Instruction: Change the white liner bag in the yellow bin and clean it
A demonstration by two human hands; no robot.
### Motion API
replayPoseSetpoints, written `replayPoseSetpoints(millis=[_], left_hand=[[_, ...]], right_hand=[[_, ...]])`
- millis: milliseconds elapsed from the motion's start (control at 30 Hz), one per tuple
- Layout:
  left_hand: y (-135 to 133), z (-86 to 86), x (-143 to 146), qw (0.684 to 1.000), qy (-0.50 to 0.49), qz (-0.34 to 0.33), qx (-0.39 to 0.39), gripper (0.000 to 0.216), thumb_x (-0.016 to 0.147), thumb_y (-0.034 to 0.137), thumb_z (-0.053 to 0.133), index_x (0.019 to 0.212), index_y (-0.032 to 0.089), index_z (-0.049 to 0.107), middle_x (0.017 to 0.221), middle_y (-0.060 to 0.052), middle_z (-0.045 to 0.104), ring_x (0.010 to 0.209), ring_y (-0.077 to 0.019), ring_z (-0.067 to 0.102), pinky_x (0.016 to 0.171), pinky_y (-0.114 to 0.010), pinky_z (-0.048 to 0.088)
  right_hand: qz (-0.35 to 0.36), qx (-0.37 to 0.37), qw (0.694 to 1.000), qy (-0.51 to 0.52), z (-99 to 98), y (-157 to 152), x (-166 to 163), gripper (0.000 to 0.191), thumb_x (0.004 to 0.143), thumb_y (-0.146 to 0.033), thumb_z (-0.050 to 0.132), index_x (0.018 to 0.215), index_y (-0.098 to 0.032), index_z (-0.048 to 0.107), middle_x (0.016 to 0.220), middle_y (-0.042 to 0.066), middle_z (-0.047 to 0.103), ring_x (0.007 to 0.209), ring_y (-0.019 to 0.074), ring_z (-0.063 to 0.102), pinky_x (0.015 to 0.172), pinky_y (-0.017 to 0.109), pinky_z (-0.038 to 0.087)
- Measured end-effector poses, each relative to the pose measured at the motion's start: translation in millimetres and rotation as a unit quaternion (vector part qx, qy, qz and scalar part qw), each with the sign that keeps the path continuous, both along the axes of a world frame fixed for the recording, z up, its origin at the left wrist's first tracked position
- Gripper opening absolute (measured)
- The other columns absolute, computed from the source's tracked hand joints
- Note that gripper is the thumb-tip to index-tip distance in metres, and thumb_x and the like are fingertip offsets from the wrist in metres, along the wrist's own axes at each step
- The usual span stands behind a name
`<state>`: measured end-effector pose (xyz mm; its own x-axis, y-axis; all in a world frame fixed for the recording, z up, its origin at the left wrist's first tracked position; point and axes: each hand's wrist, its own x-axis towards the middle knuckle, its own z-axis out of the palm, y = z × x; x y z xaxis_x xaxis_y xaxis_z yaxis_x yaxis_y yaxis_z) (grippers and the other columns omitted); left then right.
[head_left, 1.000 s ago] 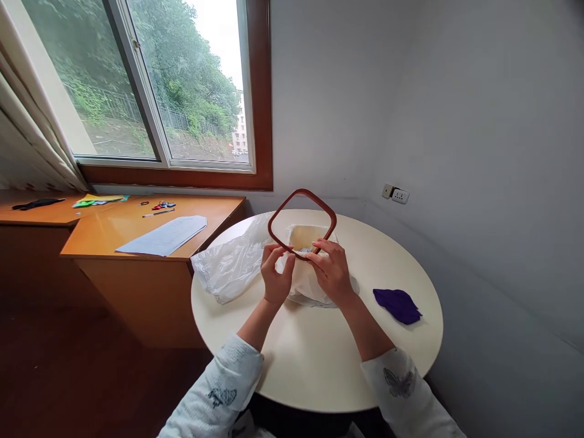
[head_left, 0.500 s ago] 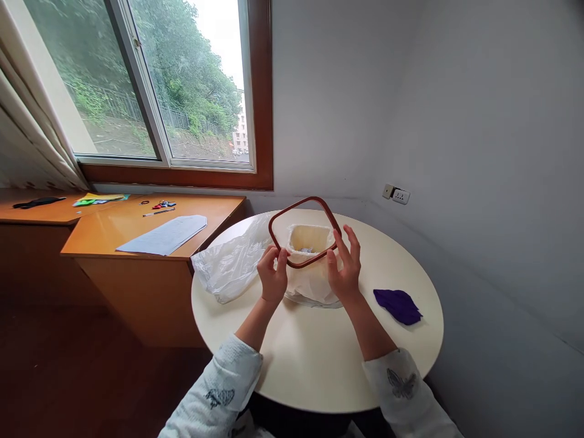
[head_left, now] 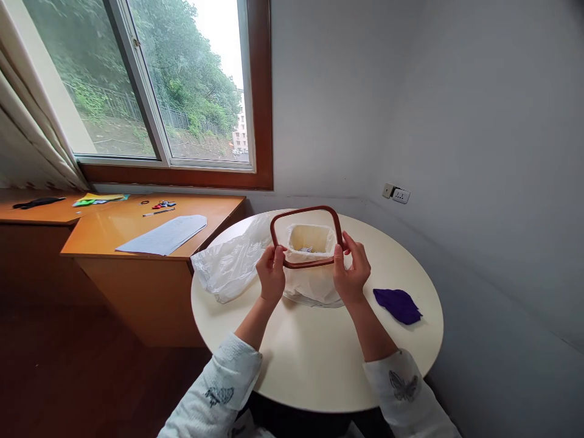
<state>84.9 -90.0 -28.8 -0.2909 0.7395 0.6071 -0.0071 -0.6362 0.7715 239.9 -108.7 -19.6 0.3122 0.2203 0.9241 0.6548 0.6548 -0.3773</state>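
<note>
A brown rounded rectangular rim ring (head_left: 305, 210), like the top frame of a small bin, is held up between my hands. My left hand (head_left: 272, 271) pinches its near left corner with thumb and fingers. On the other side, my right hand (head_left: 353, 272) grips the right edge, thumb in front and fingers behind. Beyond and below the ring stands a small bin (head_left: 314, 286) lined with a whitish plastic bag folded over its mouth. Some small scraps lie inside it. The ring hangs above the bin's near edge; whether they touch I cannot tell.
The bin stands on a round cream table (head_left: 319, 365). A crumpled clear plastic bag (head_left: 232, 261) spreads to its left, and a dark purple cloth (head_left: 398, 306) lies at the right. An orange desk (head_left: 132, 267) with papers (head_left: 164, 235) adjoins on the left; grey walls rise behind.
My right hand has closed from loosely spread fingers onto the ring's right side. The ring has turned to sit more level, its far edge lower than before.
</note>
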Motion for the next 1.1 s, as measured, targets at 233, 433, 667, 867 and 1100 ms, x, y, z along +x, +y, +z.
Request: replayPoseSetpoints(millis=[233, 433, 667, 867, 1100], left_hand=[[1, 1.3, -2, 1.0, -0.006, 0.021, -0.013, 0.033, 0.087, 0.044, 0.047, 0.09, 0.017, 0.065, 0.055, 0.003, 0.044, 0.053, -0.0086, 0.041, 0.051, -0.02, 0.035], [4, -3.4, 0, 0.999, -0.018, 0.028, -0.019, 0.041, 0.083, 0.044, 0.052, 0.114, 0.018, 0.06, 0.056, 0.003, 0.05, 0.052, -0.0087, 0.046, 0.052, -0.021, 0.04], [0, -2.7, 4, 0.999, 0.015, 0.029, 0.01, 0.046, 0.081, 0.037, 0.058, 0.123, 0.02, 0.054, 0.066, 0.002, 0.054, 0.063, -0.011, 0.051, 0.065, -0.025, 0.044], [2, 3.1, 0, 0.997, 0.0, 0.072, 0.022, 0.035, 0.081, 0.035, 0.058, 0.112, 0.02, 0.057, 0.066, 0.002, 0.051, 0.062, -0.0107, 0.05, 0.063, -0.024, 0.043], [10, 0.9, -5, 0.996, -0.014, 0.084, -0.01, 0.032, 0.081, 0.039, 0.057, 0.105, 0.019, 0.062, 0.064, 0.002, 0.052, 0.06, -0.01, 0.049, 0.059, -0.022, 0.042]], right_hand=[[-0.005, -0.007, 1.0, -0.024, -0.4, -1, -2, 0.045, 0.083, -0.022, 0.05, 0.128, -0.024, 0.049, 0.071, 0.0, 0.053, 0.064, 0.0136, 0.051, 0.063, 0.03, 0.049], [-0.014, -0.015, 1.0, 0.015, -2.5, -2, -4, 0.043, 0.084, -0.026, 0.05, 0.127, -0.024, 0.048, 0.067, -0.002, 0.049, 0.058, 0.0124, 0.047, 0.059, 0.028, 0.048], [-0.003, 0.027, 0.999, 0.028, -2.7, 1, -8, 0.03, 0.085, -0.023, 0.049, 0.115, -0.024, 0.052, 0.08, 0.003, 0.056, 0.065, 0.0135, 0.051, 0.062, 0.029, 0.048], [0.033, 0.015, 0.998, -0.045, -2.2, -2, -4, 0.026, 0.088, -0.021, 0.04, 0.105, -0.023, 0.06, 0.08, 0.004, 0.061, 0.066, 0.0155, 0.054, 0.062, 0.031, 0.046], [0.02, 0.034, 0.992, -0.116, 0.9, -2, 2, 0.035, 0.086, -0.015, 0.035, 0.109, -0.025, 0.06, 0.086, 0.005, 0.063, 0.079, 0.0187, 0.057, 0.071, 0.035, 0.046]])
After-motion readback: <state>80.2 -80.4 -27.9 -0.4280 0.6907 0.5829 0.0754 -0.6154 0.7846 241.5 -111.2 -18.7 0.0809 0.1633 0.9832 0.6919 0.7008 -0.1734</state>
